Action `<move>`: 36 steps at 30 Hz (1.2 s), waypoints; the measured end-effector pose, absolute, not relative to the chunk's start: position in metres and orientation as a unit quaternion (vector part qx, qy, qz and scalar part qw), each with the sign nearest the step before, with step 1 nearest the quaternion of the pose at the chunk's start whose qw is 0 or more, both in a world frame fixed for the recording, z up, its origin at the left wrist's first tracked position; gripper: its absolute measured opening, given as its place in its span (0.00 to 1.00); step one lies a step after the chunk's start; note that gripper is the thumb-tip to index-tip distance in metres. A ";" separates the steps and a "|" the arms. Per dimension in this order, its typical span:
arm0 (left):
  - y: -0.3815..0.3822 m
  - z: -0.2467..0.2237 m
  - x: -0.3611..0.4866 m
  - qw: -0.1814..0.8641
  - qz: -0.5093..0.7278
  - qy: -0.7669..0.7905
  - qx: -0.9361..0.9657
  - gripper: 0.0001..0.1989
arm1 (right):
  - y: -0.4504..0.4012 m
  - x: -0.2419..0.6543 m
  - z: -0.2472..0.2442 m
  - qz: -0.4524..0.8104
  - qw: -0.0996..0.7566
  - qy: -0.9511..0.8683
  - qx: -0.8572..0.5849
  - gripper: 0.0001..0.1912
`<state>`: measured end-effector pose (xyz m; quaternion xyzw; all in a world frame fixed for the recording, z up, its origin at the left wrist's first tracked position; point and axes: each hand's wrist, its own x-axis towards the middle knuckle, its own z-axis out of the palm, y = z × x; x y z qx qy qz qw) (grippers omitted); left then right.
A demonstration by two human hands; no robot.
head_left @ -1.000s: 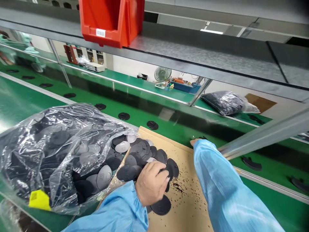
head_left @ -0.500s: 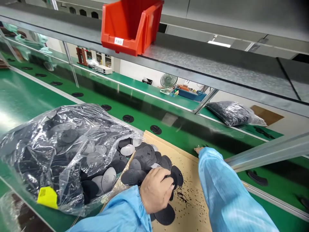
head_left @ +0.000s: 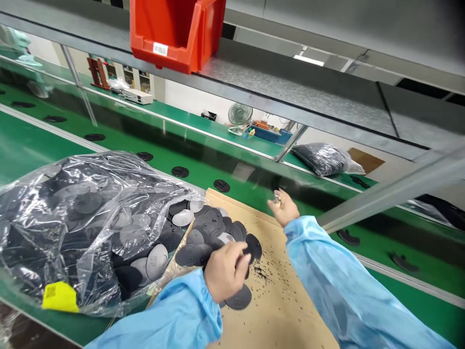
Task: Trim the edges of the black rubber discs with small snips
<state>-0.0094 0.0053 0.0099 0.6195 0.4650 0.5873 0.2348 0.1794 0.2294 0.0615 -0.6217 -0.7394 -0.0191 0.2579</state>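
Black, thin oval discs (head_left: 209, 220) lie overlapping in a pile on a tan cardboard sheet (head_left: 279, 310), at eleven o'clock from the bare left hand (head_left: 227, 271), the nearer of the two. One loose black oval disc (head_left: 239, 298) lies just beside that hand at five o'clock, its long axis roughly nine to three. The left fingers are curled at the pile's edge; whether they grip a disc cannot be told. At about one o'clock, apart from the pile, the bare right hand (head_left: 286, 209) pinches a small shiny piece (head_left: 278, 199), too small to identify. Between nine and ten o'clock sits a clear plastic bag (head_left: 90, 203) of discs; markings on the light-grey oval discs (head_left: 157, 261) at its mouth and print on its yellow tag (head_left: 60, 296) are illegible. At twelve, black round pieces (head_left: 221, 185) rest on a green belt (head_left: 201, 181). Beyond, towards half past eleven, a red plastic bin (head_left: 198, 43) bears a white label (head_left: 160, 49), blurred, seemingly reading 不良品.
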 end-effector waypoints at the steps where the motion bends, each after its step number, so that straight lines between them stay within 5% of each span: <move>1: 0.007 0.010 -0.009 0.298 0.606 0.472 0.567 0.14 | 0.205 0.176 0.063 -0.007 0.254 -0.771 -0.583 0.24; 6: 0.020 0.018 -0.027 0.693 0.591 0.366 0.190 0.30 | 0.079 0.165 0.062 0.058 0.258 -0.922 -0.284 0.26; 10: 0.019 0.021 -0.042 0.843 0.416 0.266 0.214 0.29 | 0.023 0.166 0.054 0.071 0.197 -0.952 -0.222 0.23; 13: 0.011 0.021 -0.039 0.824 0.404 0.272 0.289 0.20 | 0.007 0.170 0.050 0.089 0.227 -0.937 -0.251 0.22; 20: 0.007 0.020 -0.022 0.695 0.573 0.330 0.283 0.34 | 0.021 0.169 0.014 0.192 0.547 -0.605 -0.546 0.17; 25: 0.009 0.017 -0.019 0.676 0.591 0.349 0.268 0.23 | 0.034 0.168 -0.014 0.232 0.540 -0.583 -0.561 0.33; 36: 0.010 0.019 -0.022 0.716 0.567 0.351 0.207 0.20 | 0.007 0.165 0.002 0.031 0.381 -0.823 -0.421 0.21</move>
